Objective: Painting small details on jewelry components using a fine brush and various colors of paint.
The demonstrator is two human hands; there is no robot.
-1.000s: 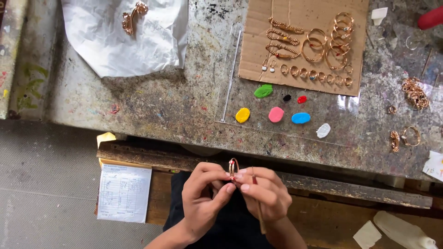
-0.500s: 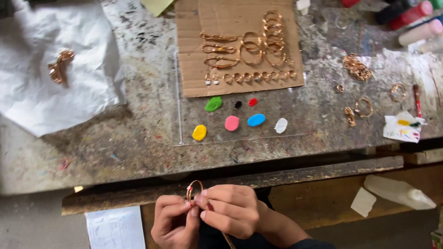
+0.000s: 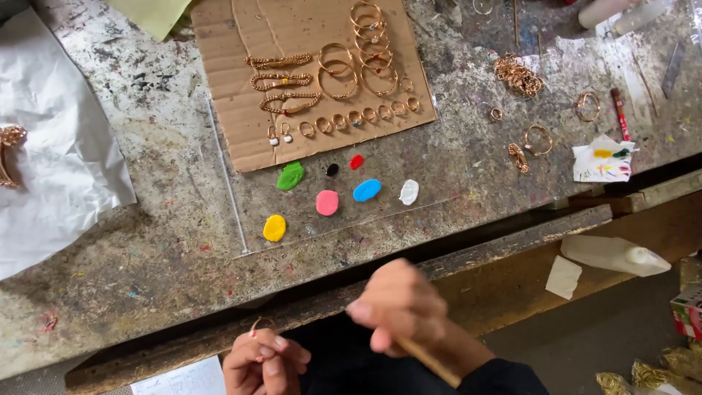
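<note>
My left hand is at the bottom edge, below the workbench's front rail, with its fingers closed on a small gold ring that sticks up above them. To its right my right hand is raised and blurred, gripping a thin wooden stick that slants down to the right. The two hands are apart. On the bench above them lie blobs of paint on a clear sheet: yellow, pink, blue, white, green, black and red.
A cardboard piece carries gold bangles, chains and rings. Loose gold rings and a paint-smeared paper scrap lie at the right. White paper covers the left. A white bottle lies on the lower shelf.
The view has shifted. My hands, joined around the ring before, have parted: the right hand lifted away with the stick while the left keeps the ring.
</note>
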